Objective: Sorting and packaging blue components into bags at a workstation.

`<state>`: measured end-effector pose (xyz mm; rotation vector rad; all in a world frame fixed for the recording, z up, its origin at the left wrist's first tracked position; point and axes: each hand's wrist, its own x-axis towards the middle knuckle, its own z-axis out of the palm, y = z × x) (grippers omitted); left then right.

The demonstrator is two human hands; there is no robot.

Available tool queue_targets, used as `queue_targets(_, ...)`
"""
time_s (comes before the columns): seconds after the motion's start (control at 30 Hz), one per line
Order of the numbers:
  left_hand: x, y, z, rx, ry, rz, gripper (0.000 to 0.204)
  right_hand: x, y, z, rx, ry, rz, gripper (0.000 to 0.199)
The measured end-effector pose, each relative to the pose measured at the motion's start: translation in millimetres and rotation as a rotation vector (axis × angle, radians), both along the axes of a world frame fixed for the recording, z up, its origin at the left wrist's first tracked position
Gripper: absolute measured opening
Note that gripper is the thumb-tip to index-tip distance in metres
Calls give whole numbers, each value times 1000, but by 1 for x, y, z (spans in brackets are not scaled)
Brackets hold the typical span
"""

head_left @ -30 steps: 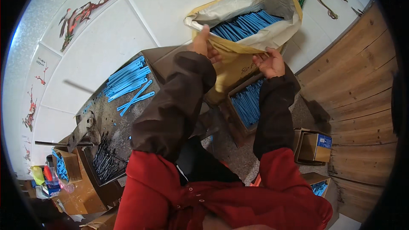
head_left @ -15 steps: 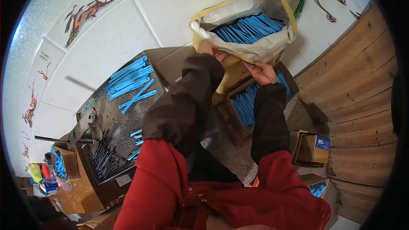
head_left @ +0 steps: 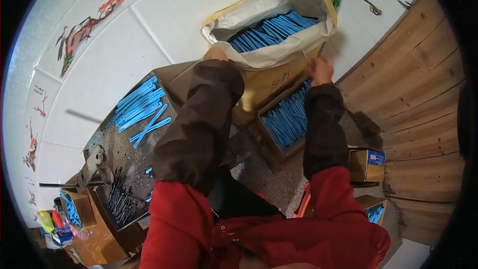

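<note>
A yellow sack (head_left: 249, 60) with a pale folded-down rim stands open against the wall, holding many thin blue strips (head_left: 276, 29) with dark ends. My left hand (head_left: 215, 54) is at the left end of the sack's rim; its fingers are hidden, so its grip does not show. Beside the sack's lower right side is my right hand (head_left: 322, 69), raised over the end of a cardboard box (head_left: 282, 155) full of similar blue strips (head_left: 289, 119). Motion smears its fingers, and I cannot tell whether they touch the sack.
On the worktop (head_left: 137, 157) to my left lie broad blue strips (head_left: 139, 104), thin black rods (head_left: 121, 197) and a metal lever tool (head_left: 94, 167). A small box (head_left: 82, 209) of blue pieces stands farther left. Cartons (head_left: 366, 167) line the wooden panel (head_left: 413, 134) at right.
My hands have moved apart along the sack's front: the left toward its left end, the right off the front rim to the right side. The view has shifted slightly.
</note>
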<state>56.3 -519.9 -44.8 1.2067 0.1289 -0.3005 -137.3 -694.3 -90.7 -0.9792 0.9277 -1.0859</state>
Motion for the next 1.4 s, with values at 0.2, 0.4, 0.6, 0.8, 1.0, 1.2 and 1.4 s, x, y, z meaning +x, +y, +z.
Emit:
queue_targets(0.2, -31, 7, 55, 379, -1041, 75, 23, -8, -36, 74, -282, 118, -59, 35)
queue_targets(0.4, -42, -8, 37, 956, -1797, -343, 25, 24, -51, 86, -170, 612, 109, 57)
queue_targets(0.6, -39, -10, 46, 1369, -1408, -973, 15, 24, -92, 32, -635, 795, 542, 38)
queue_targets(0.8, -29, 16, 27, 662, -1913, -777, 17, 27, -89, -7, 48, -572, 184, 34)
queue_targets(1.0, -33, 36, 59, 1140, -1758, -751, 18, 5, -50, 67, -227, 403, -70, 31)
queue_targets(1.2, -53, 120, 107, 1092, -1754, -628, 24, 15, 26, 121, -1012, 325, -99, 21)
queue_targets(1.4, -132, 282, 164, 876, -1403, -710, 25, 24, 156, 148, -1150, 292, 914, 13)
